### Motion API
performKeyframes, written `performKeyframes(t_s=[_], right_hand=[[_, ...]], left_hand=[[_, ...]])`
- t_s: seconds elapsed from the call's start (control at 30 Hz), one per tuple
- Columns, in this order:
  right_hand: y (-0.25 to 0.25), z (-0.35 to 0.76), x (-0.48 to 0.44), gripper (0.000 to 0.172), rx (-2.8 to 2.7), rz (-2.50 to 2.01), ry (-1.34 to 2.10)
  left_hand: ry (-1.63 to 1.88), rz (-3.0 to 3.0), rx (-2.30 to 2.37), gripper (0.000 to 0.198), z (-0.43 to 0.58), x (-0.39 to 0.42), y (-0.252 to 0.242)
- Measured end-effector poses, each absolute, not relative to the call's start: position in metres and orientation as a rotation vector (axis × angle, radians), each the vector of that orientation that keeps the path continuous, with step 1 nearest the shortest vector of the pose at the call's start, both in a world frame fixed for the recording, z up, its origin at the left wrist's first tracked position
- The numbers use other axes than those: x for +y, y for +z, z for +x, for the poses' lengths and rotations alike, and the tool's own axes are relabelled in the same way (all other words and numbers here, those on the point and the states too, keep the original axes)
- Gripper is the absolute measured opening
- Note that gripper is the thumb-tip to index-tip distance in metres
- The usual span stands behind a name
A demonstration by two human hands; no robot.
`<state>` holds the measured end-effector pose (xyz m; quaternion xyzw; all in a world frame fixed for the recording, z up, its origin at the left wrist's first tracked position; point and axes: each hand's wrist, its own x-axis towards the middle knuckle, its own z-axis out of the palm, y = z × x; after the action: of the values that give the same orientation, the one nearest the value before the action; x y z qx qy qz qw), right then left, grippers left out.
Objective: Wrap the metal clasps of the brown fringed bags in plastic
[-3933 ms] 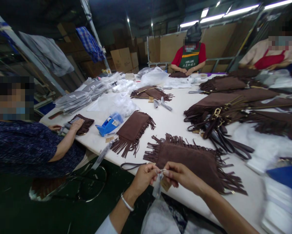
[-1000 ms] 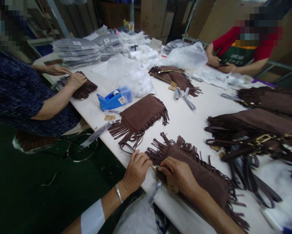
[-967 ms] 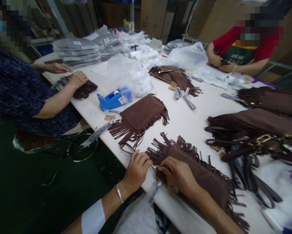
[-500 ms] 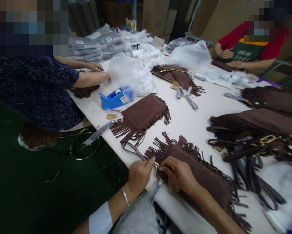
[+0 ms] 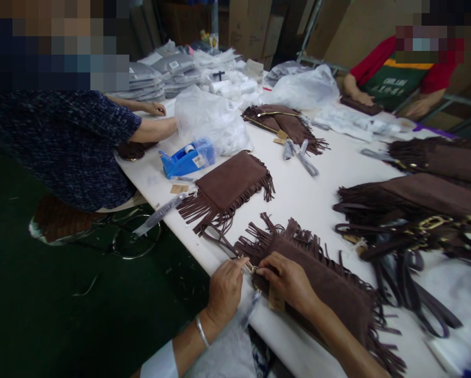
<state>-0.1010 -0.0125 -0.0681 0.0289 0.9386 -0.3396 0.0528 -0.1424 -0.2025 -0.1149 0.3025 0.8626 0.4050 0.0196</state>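
Observation:
A dark brown fringed bag [image 5: 325, 286] lies flat at the table's near edge. My left hand [image 5: 225, 286], with a bracelet at the wrist, is closed on a gold clasp [image 5: 250, 267] at the bag's corner. From that clasp a narrow brown strap [image 5: 220, 239] loops away to the left. Opposite, my right hand [image 5: 288, 278] pinches the clasp's other end next to the bag; its fingertips partly hide the join. A tan paper tag [image 5: 277, 299] hangs below my right hand, and a plastic-wrapped piece [image 5: 253, 304] hangs by the edge.
Another fringed bag [image 5: 233, 178] lies ahead, beside a blue tape dispenser [image 5: 188, 157]. More bags [image 5: 412, 197] with straps are piled at right. Plastic bags [image 5: 212, 121] and grey packets [image 5: 176, 71] cover the back. One person [image 5: 70, 142] works at left, another [image 5: 400, 84] across the table.
My left fingers have loosened slightly and shifted at the clasp, exposing more of it. The person at left leans further right. Across the table, the other person's hands have moved apart and down.

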Motion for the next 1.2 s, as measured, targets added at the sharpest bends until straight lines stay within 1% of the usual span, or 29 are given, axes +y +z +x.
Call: performKeyframes(t_s=[0.1, 0.33, 0.7, 0.77, 0.87, 0.97, 1.1, 1.2], right_hand=[[-0.071, -0.100, -0.014, 0.008, 2.870, 0.102, -1.039], [-0.079, -0.103, -0.013, 0.010, 2.858, 0.141, -1.095], [-0.085, -0.104, -0.013, 0.012, 2.831, 0.161, -1.103], [-0.082, -0.103, -0.011, 0.013, 2.826, 0.122, -1.096], [-0.073, -0.098, -0.009, 0.018, 2.820, 0.034, -1.085], [-0.064, -0.092, -0.014, 0.022, 2.827, -0.006, -1.031], [-0.062, -0.090, -0.033, 0.025, 2.953, -0.006, -0.873], [-0.066, -0.093, -0.043, 0.018, 3.076, -0.014, -0.789]], left_hand=[[1.262, 0.900, 2.702, 0.040, -0.139, -0.198, -0.113], [1.194, 0.787, 2.740, 0.050, -0.132, -0.184, -0.110], [1.099, 0.790, 2.813, 0.038, -0.133, -0.174, -0.112], [1.114, 0.800, 2.806, 0.035, -0.135, -0.175, -0.112], [1.128, 0.857, 2.771, 0.035, -0.138, -0.180, -0.114], [1.122, 0.932, 2.728, 0.037, -0.141, -0.185, -0.118], [1.114, 0.957, 2.709, 0.041, -0.144, -0.188, -0.119], [1.117, 0.979, 2.711, 0.041, -0.144, -0.192, -0.114]])
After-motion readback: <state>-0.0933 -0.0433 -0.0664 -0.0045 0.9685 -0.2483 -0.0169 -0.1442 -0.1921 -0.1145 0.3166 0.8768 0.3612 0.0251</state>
